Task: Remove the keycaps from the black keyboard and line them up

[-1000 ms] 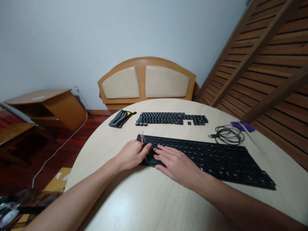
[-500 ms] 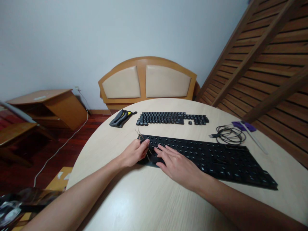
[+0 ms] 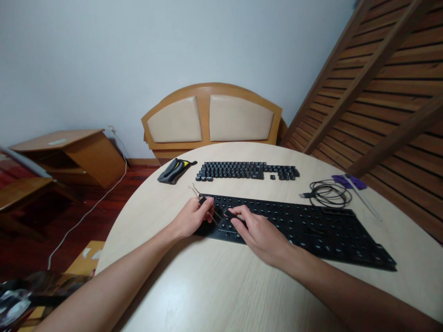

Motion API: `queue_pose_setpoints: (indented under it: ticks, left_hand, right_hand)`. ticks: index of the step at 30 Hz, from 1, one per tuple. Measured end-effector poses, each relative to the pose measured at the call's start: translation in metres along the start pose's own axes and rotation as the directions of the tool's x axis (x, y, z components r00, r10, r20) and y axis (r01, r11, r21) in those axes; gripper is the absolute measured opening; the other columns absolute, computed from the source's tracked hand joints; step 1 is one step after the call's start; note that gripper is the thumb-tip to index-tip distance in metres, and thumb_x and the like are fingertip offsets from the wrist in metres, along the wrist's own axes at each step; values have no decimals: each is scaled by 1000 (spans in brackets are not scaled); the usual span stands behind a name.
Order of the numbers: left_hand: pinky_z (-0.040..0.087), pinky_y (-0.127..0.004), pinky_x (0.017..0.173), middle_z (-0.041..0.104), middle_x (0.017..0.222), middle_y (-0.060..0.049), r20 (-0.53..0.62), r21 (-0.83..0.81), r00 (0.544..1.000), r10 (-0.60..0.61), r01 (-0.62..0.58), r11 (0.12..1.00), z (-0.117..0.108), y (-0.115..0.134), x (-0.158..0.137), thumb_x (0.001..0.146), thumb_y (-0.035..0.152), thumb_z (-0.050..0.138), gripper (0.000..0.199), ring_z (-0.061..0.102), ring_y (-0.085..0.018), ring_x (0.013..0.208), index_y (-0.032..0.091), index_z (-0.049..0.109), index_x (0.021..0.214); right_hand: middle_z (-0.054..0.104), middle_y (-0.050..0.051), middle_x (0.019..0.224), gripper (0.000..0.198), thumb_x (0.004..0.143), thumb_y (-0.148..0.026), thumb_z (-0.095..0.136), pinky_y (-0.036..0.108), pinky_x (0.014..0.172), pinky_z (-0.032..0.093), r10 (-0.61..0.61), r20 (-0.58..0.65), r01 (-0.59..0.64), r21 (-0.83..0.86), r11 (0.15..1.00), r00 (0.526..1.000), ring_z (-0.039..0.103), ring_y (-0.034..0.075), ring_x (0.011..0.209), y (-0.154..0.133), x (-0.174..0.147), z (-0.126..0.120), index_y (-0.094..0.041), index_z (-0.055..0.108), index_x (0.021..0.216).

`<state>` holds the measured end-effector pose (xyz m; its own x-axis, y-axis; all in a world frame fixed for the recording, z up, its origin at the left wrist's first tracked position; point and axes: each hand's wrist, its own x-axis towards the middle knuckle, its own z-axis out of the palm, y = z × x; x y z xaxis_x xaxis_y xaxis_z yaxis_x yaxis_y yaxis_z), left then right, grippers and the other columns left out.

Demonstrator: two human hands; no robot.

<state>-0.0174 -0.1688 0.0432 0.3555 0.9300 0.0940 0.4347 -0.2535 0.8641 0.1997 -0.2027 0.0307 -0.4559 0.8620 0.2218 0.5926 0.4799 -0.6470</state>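
Note:
The black keyboard [image 3: 294, 226] lies slantwise on the round table, most of its switches bare of keycaps. My left hand [image 3: 193, 216] is closed round a wire keycap puller [image 3: 202, 200]; one pair of wire ends points up and away, the other reaches down over the keyboard's left part. Beside it, my right hand [image 3: 258, 228] pinches a long black keycap [image 3: 230, 214], which looks like the space bar, just above the board. The fingers hide part of that keycap. Beyond the keyboard, loose black keycaps [image 3: 231, 169] stand in rows, with a single keycap [image 3: 272, 177] slightly apart.
A grey, black and yellow pouch-like item [image 3: 175, 170] lies at the far left of the table [image 3: 194, 286]. To the right are a coiled USB cable [image 3: 328, 193], a purple cloth [image 3: 356, 182] and a thin pale stick [image 3: 365, 200]. A padded chair back [image 3: 240, 117] stands behind.
The right hand has lifted from lying spread over the keyboard's lower left and now pinches the long keycap, baring the switches beneath. The left hand with the puller has shifted slightly left.

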Motion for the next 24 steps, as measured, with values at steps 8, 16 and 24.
queue_pose_setpoints:
  ticks: [8, 16, 24]
  left_hand:
    - [44, -25, 59, 61, 59, -2, 139, 201, 987, 86, -113, 973, -1, 0, -2, 100, 41, 37, 48, 56, -15, 57, 17, 56, 64]
    - [46, -27, 64, 64, 61, -3, 177, 313, 980, 87, -140, 939, -4, -1, -1, 100, 38, 37, 50, 58, -15, 59, 16, 59, 61]
    - [45, -25, 56, 59, 58, 0, 85, 116, 996, 34, -44, 992, -10, 0, 1, 99, 39, 40, 43, 55, -13, 54, 17, 55, 66]
  right_hand:
    - [70, 2, 79, 21, 100, -37, 41, 31, 72, 46, 77, -69, -56, 271, 961, 995, 66, 19, 77, 2, 5, -3, -20, 50, 107]
    - [55, -3, 62, 38, 96, -49, 42, 26, 50, 35, 232, -97, -149, 521, 840, 968, 46, 13, 51, 8, 13, -7, -16, 60, 101]
    - [60, -2, 64, 42, 94, -53, 44, 25, 44, 29, 301, -85, -164, 684, 711, 950, 40, 10, 43, 11, 16, -10, -15, 58, 104]
